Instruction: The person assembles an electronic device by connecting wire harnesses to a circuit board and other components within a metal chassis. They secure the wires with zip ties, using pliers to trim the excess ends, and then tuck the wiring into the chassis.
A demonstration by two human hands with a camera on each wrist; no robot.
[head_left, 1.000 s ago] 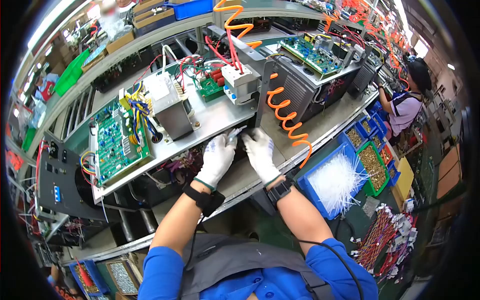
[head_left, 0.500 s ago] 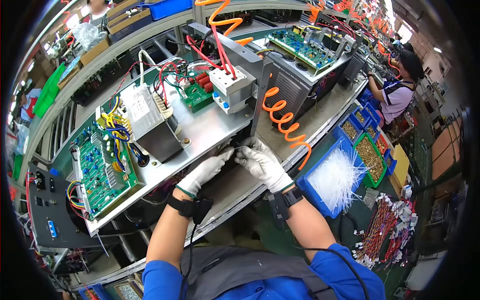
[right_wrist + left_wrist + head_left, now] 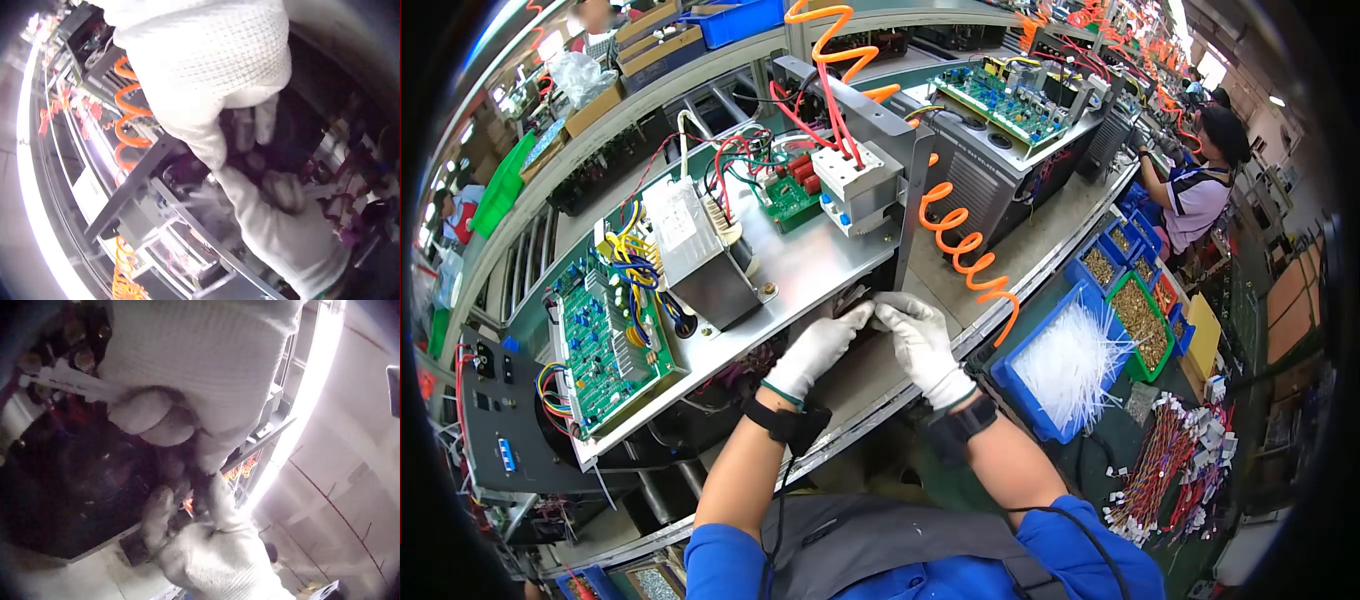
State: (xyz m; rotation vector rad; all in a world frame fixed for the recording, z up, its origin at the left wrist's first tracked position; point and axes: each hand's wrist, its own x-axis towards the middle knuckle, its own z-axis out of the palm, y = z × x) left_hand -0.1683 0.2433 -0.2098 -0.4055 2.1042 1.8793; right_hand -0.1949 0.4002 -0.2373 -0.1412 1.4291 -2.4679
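Observation:
Both white-gloved hands meet beneath the near right corner of the metal chassis. My left hand has its fingers curled round a thin white strip, seen in the left wrist view jutting out beside them. Thumb and index finger of this hand point at the right hand's fingertips. My right hand is bent inward, its thumb and index tips at the left fingertips; in the left wrist view this hand has bent fingers. Whatever lies between the fingertips is dark and too hidden to tell.
On the chassis are a transformer, a green circuit board and a terminal block. An orange coiled hose hangs at the right. Blue bins with white strips and small parts line the bench edge; another person stands beyond.
The head view has shifted, with the chassis now further left. Both hands have drawn closer together at the fingertips. The pale piece seen earlier at the left fingers no longer shows in the head view.

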